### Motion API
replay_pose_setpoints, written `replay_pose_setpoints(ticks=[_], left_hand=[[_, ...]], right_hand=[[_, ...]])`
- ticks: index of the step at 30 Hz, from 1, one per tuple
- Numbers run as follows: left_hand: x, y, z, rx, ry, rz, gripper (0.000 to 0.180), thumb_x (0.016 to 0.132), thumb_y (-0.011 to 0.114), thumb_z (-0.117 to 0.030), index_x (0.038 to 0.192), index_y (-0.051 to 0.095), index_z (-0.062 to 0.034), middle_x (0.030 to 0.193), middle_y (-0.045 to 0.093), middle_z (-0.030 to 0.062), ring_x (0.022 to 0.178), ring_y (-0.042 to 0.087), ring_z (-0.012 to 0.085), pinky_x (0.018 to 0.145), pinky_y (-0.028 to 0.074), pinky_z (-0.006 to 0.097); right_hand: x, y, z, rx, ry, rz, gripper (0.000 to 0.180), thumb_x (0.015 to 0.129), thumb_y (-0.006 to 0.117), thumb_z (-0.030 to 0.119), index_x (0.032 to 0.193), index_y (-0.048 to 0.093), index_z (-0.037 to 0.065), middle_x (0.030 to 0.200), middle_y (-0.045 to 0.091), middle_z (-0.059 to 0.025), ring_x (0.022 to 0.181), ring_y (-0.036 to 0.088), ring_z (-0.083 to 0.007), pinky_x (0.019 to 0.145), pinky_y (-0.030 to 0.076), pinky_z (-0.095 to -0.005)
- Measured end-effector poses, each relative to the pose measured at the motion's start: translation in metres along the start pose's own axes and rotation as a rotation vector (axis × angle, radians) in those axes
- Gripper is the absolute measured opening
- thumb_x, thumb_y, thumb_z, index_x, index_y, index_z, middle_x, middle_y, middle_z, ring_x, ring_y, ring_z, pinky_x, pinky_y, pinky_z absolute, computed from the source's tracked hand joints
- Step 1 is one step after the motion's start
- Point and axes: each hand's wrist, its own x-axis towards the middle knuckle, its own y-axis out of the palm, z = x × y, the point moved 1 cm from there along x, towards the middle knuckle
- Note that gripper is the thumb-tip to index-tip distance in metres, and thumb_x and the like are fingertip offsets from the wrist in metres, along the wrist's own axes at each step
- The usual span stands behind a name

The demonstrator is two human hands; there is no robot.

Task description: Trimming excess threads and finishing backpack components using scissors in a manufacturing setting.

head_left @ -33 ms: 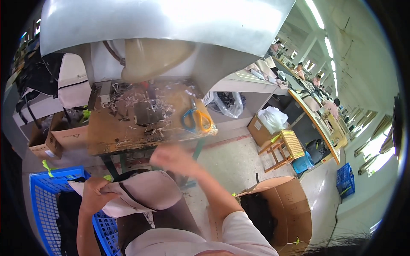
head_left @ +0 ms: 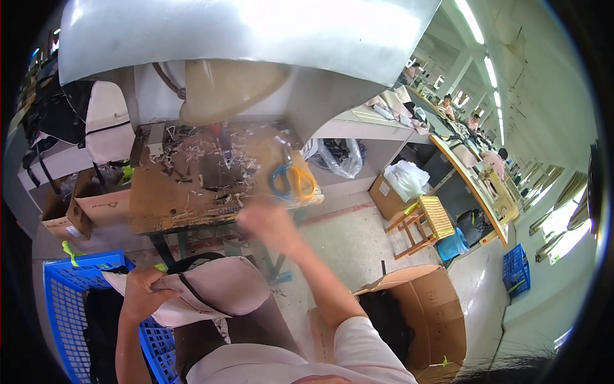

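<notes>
My left hand (head_left: pixel 144 291) is closed on the edge of a pale pinkish backpack (head_left: pixel 230 285) with a black zip line and dark parts behind it. The bag rests over my lap, its rounded end pointing right. Above that end, near the front edge of the worn wooden table (head_left: pixel 185 208), my right hand (head_left: pixel 268 224) is lifted and smeared by motion. Whether it holds anything cannot be made out. Scissors (head_left: pixel 293 179) with one blue and one orange handle lie at the table's right side. Scraps of cut trimmings (head_left: pixel 182 153) are strewn over the top.
A blue basket (head_left: pixel 64 320) with dark cloth stands at my left, an open carton (head_left: pixel 441 320) with black material at my right. A metal hood (head_left: pixel 243 32) overhangs the table. Another pale backpack (head_left: pixel 109 121) sits far left. A wooden stool (head_left: pixel 425 224) stands right. People work farther off.
My right hand has shifted slightly forward and to the right, toward the table edge. My left hand and the backpack have stayed put.
</notes>
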Motion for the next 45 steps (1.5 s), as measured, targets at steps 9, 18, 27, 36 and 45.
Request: replay_pose_setpoints(ticks=[9, 18, 27, 36, 45], left_hand=[[0.019, 0.009, -0.007, -0.059, -0.019, 0.004, 0.033, 0.045, 0.075, -0.009, 0.052, 0.044, 0.0009, 0.049, 0.042, 0.0123, 0.042, 0.041, 0.0221, 0.042, 0.030, 0.031], [0.018, 0.017, 0.003, -0.044, 0.014, -0.050, 0.031, 0.043, 0.074, -0.009, 0.053, 0.046, 0.0010, 0.050, 0.044, 0.0129, 0.044, 0.045, 0.0235, 0.044, 0.032, 0.032], [0.013, 0.015, 0.001, -0.084, 0.000, -0.061, 0.022, 0.046, 0.070, -0.004, 0.057, 0.052, 0.0016, 0.050, 0.046, 0.0060, 0.046, 0.041, 0.0094, 0.043, 0.033, 0.025], [0.015, 0.022, 0.011, -0.134, -0.020, -0.103, 0.023, 0.046, 0.069, -0.006, 0.056, 0.050, 0.0017, 0.049, 0.045, 0.0085, 0.046, 0.044, 0.0144, 0.044, 0.033, 0.027], [0.008, 0.017, 0.004, -0.066, 0.075, -0.113, 0.032, 0.043, 0.072, -0.014, 0.051, 0.044, -0.0006, 0.047, 0.040, 0.0124, 0.043, 0.041, 0.0253, 0.043, 0.028, 0.032]], right_hand=[[0.023, -0.065, -0.104, -1.030, 0.363, -0.114, 0.028, 0.076, 0.057, 0.029, 0.083, 0.059, 0.003, 0.093, 0.057, -0.0167, 0.097, 0.051, -0.0322, 0.077, 0.041, -0.0433], [0.046, -0.056, -0.085, -1.054, 0.500, -0.162, 0.017, 0.072, 0.058, 0.021, 0.078, 0.062, 0.006, 0.080, 0.062, -0.0125, 0.078, 0.060, -0.0293, 0.068, 0.045, -0.0406], [0.035, -0.057, -0.090, -1.008, 0.481, -0.192, 0.020, 0.066, 0.057, 0.009, 0.083, 0.052, 0.000, 0.079, 0.062, -0.0165, 0.076, 0.062, -0.0299, 0.066, 0.049, -0.0377], [-0.035, -0.067, -0.071, -0.474, 0.340, -0.227, 0.045, 0.065, 0.065, 0.014, 0.102, 0.046, -0.001, 0.081, 0.059, -0.0195, 0.080, 0.059, -0.0331, 0.071, 0.047, -0.0364], [-0.064, -0.001, -0.004, 0.345, 0.218, 0.077, 0.061, 0.069, 0.069, 0.011, 0.119, 0.035, 0.001, 0.090, 0.057, -0.0121, 0.074, 0.056, -0.0196, 0.068, 0.044, -0.0277]])
